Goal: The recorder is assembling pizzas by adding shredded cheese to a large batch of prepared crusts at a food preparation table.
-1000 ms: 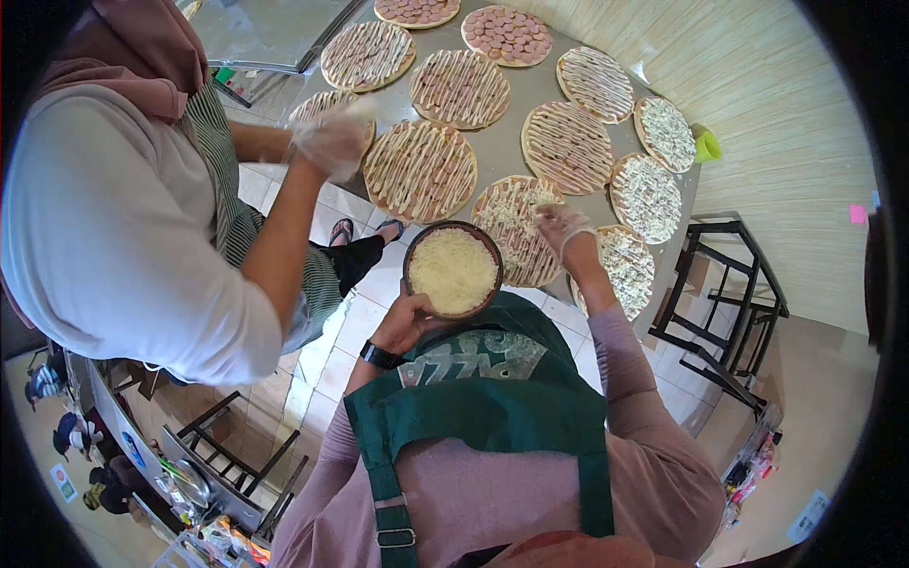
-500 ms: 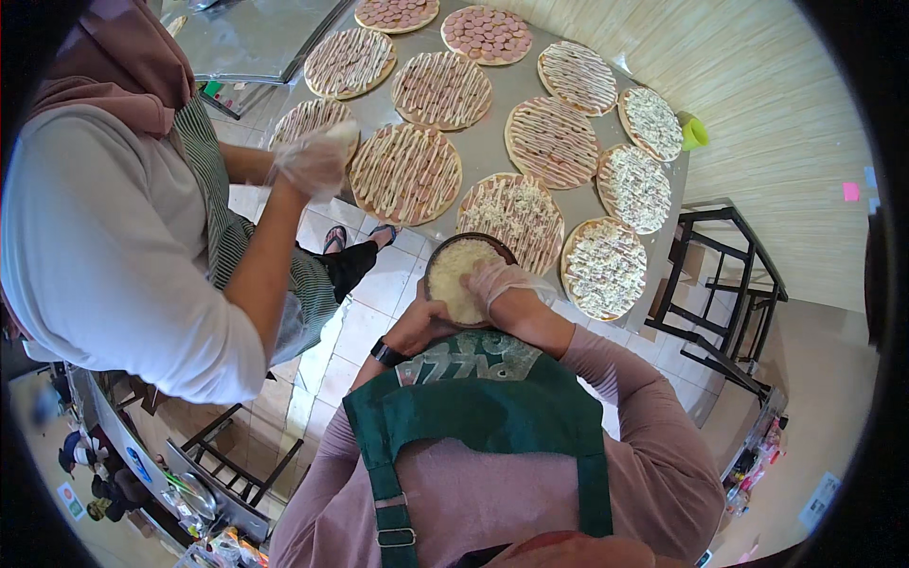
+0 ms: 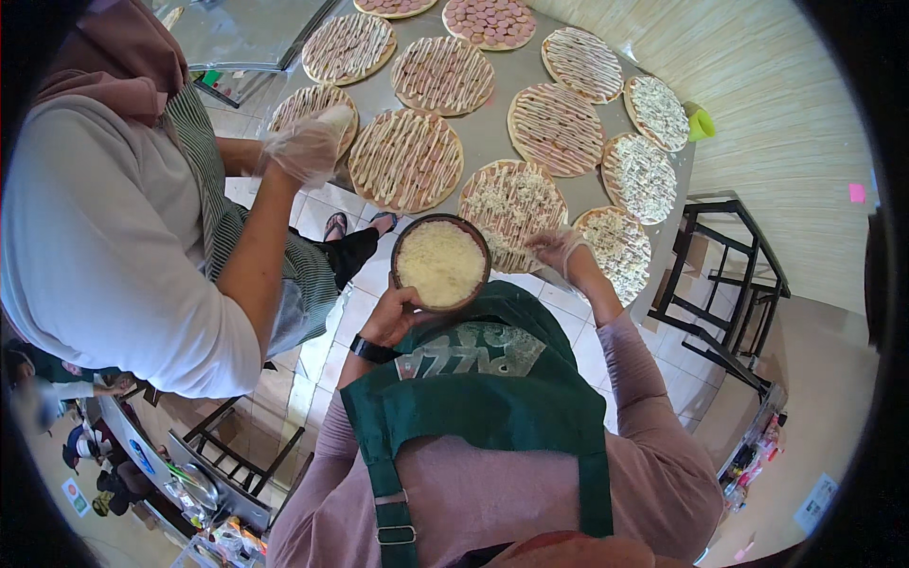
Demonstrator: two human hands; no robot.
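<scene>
My left hand [image 3: 390, 316] grips the near left side of a round dark-rimmed bowl [image 3: 487, 248], its thumb at the rim. Pale grated cheese [image 3: 439, 263] fills the bowl. In a clear plastic glove, my right hand [image 3: 561, 254] is over the near right edge of a pizza [image 3: 514, 204], fingers drawn together around a pinch of the cheese, mostly hidden. That pizza carries sauce stripes and cheese scattered on part of it. Just right of my hand is a pizza [image 3: 617, 254] thickly covered with cheese.
Several more pizzas, some sauce-striped [image 3: 405, 161], some with only sliced pink topping [image 3: 488, 21], lie on the metal table [image 3: 478, 137]. At left a co-worker's gloved hand [image 3: 308, 147] is over a striped pizza. A green cup [image 3: 700, 124] is by the wall; a black metal frame [image 3: 724, 284] stands right.
My right hand has left the bowl and moved right, to the pizza's edge. The bowl has shifted slightly left, its cheese now fully in sight.
</scene>
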